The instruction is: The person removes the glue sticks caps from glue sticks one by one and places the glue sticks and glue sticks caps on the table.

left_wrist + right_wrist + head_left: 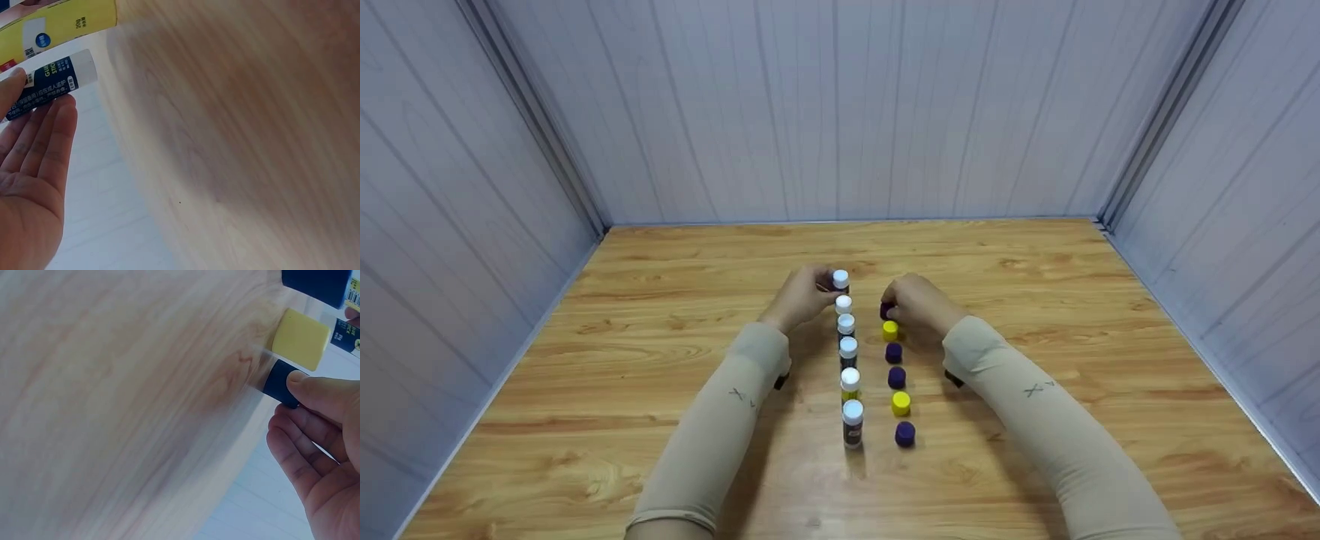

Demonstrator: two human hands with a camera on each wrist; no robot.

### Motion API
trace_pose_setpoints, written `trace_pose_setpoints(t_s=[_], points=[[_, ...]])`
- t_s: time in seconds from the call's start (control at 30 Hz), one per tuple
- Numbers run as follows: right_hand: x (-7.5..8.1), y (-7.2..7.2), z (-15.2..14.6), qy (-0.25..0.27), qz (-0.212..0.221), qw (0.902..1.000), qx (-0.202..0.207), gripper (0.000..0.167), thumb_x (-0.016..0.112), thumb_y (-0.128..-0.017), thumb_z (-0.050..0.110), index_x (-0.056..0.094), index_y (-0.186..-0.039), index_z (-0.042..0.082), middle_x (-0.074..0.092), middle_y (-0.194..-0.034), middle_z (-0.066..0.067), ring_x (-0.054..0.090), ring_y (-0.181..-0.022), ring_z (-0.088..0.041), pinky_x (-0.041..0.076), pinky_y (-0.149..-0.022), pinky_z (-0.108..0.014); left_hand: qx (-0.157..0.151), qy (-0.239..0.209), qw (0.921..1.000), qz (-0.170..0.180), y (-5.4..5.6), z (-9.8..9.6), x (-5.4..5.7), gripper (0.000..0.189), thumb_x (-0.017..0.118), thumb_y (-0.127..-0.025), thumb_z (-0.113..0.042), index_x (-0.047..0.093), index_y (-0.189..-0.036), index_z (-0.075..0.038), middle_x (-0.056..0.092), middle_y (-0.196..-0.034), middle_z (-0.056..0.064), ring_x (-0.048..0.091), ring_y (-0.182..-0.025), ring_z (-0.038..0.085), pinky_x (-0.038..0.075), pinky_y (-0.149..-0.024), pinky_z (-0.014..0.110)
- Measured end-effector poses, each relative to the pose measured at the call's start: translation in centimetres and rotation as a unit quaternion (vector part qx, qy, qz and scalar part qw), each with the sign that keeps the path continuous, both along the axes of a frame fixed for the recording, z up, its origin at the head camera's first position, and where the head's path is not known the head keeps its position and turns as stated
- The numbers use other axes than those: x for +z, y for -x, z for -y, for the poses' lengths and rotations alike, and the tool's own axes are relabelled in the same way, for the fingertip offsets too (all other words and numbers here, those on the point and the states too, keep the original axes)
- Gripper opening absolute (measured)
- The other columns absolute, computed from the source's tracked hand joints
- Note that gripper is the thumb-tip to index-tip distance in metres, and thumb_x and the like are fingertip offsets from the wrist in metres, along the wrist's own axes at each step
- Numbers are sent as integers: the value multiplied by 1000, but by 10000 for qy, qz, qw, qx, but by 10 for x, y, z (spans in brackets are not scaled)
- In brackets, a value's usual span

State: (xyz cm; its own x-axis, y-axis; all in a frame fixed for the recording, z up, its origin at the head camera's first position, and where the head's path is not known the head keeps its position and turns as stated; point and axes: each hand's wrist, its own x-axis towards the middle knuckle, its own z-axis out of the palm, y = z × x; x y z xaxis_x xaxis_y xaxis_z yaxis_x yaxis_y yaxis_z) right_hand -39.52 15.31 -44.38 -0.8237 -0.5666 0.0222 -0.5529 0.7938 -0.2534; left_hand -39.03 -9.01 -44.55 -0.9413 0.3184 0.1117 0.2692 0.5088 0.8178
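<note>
At the far end of a row of upright glue sticks, my left hand (801, 298) pinches a dark blue glue stick (48, 84) between thumb and fingers. Its white end (841, 278) points up. A yellow glue stick (62, 28) stands right beside it in the left wrist view. My right hand (921, 304) pinches a dark blue cap (279, 382) by its sides, at the far end of a row of caps. The cap's lower edge is close over the wooden table. Next to this cap sits a yellow cap (301, 339).
Nearer me, the left row continues with several white-topped glue sticks, down to a dark one (853, 426) in front. Beside it run more caps, including a yellow cap (901, 404) and a dark cap (905, 434). Pale panel walls (840, 112) enclose the wooden table (660, 270).
</note>
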Motion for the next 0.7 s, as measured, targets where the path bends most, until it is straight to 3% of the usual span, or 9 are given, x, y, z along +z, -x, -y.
trace_pose_setpoints(t_s=[0.17, 0.4, 0.7], points=[[-1, 0, 0, 78, 86, 9999, -35, 16, 69, -100, 0, 83, -108, -2, 82, -106, -18, 77, -98, -33, 64, -87, -45, -59, -49, 9999, 93, 1, 0, -4, 14, 73, -102, -1, 77, -115, -3, 77, -115, 13, 72, -111, 26, 60, -102, 41], [-3, 2, 1, 80, 210, 9996, -143, 18, 70, -101, 2, 83, -112, -2, 82, -109, -18, 75, -100, -30, 63, -90, -43, 100, -113, 9978, 651, -1, 0, -5, 17, 67, -104, 3, 74, -118, -4, 73, -119, 11, 67, -114, 26, 55, -106, 42], [-3, 0, -1, 138, 345, 9990, -246, 18, 70, -102, 2, 81, -115, -2, 81, -112, -18, 74, -102, -30, 63, -91, -44, 91, -120, 9977, 658, -1, -1, -6, 20, 66, -104, 4, 75, -118, -7, 73, -119, 10, 67, -116, 25, 54, -108, 43]])
